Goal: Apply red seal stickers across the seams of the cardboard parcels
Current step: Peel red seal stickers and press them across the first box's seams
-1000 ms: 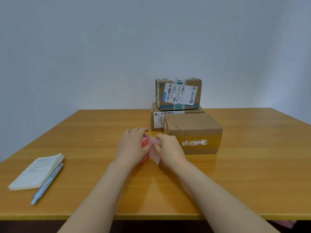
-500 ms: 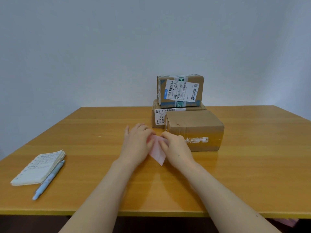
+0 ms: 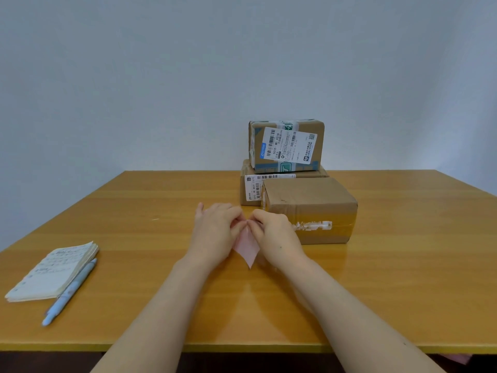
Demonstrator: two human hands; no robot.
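Three cardboard parcels stand at the middle right of the wooden table (image 3: 403, 278). The nearest plain parcel (image 3: 312, 203) has torn white tape on its front. Behind it lies a flat parcel (image 3: 248, 189), with a labelled parcel (image 3: 286, 145) on top. My left hand (image 3: 215, 232) and my right hand (image 3: 274, 232) meet just left of the nearest parcel, above the table. Both pinch the top of a pale pink sticker sheet (image 3: 247, 249), which hangs down between them with its back towards me. No red face of the sheet shows.
A small notebook (image 3: 53, 270) with handwriting lies near the table's left front edge, with a light blue pen (image 3: 70, 292) along its right side. A plain pale wall stands behind the table.
The red edge of the sticker sheet seen one second ago is now hidden. My fingertips have drawn together at the sheet's top, and the sheet hangs lower. The view has shifted slightly.
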